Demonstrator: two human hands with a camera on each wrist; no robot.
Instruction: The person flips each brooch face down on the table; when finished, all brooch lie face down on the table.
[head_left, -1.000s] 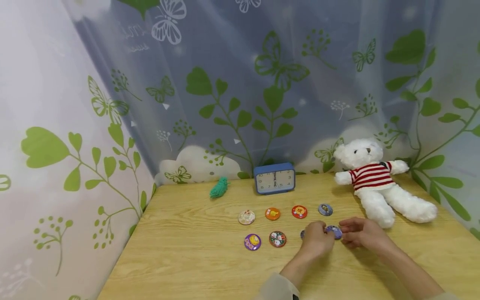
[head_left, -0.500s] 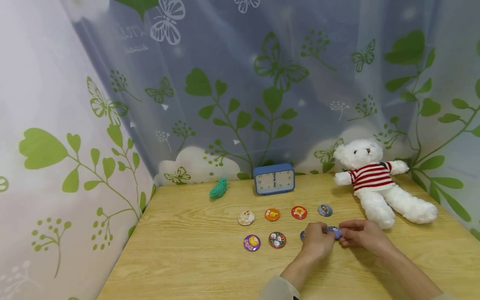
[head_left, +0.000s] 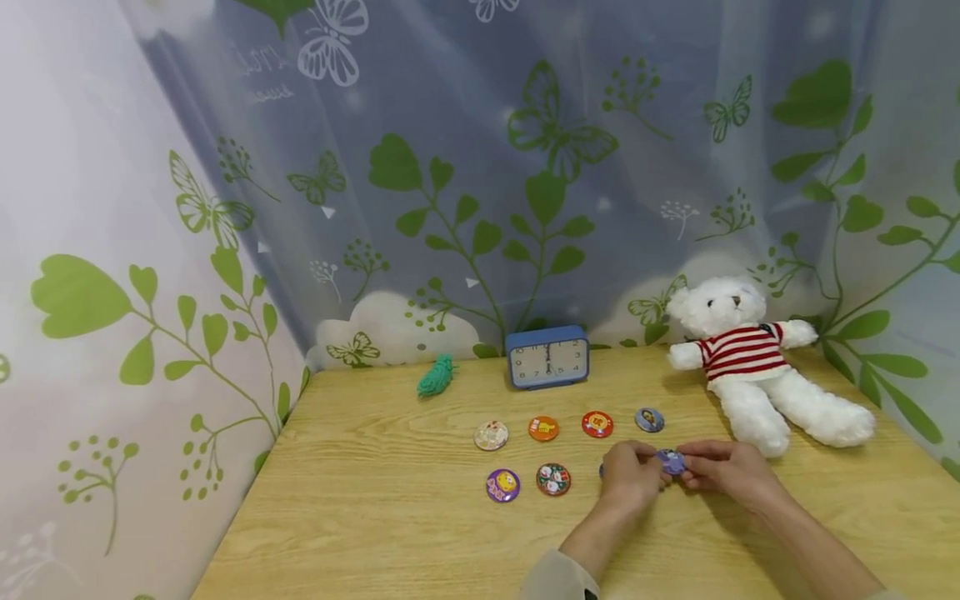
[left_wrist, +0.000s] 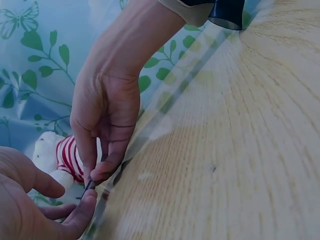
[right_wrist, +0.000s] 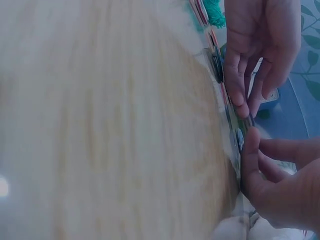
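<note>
Between my two hands is a purple-blue button badge, its left part hidden by fingers. My left hand pinches it from the left, and my right hand holds its right edge between thumb and fingers. Seen edge-on in the left wrist view, the badge is a thin dark line where both hands' fingertips meet. Another dark blue badge shows only a sliver beside my left hand. Just behind the hands lies a blue portrait badge.
A red badge, an orange one and a pale one form the back row. In front lie a purple-yellow badge and a red-green one. Behind stand a blue clock, teal yarn and a white teddy bear.
My right hand has closed in on the badge's right edge from slightly apart. The badge has shifted a little to the right, and the left hand has stayed on it.
</note>
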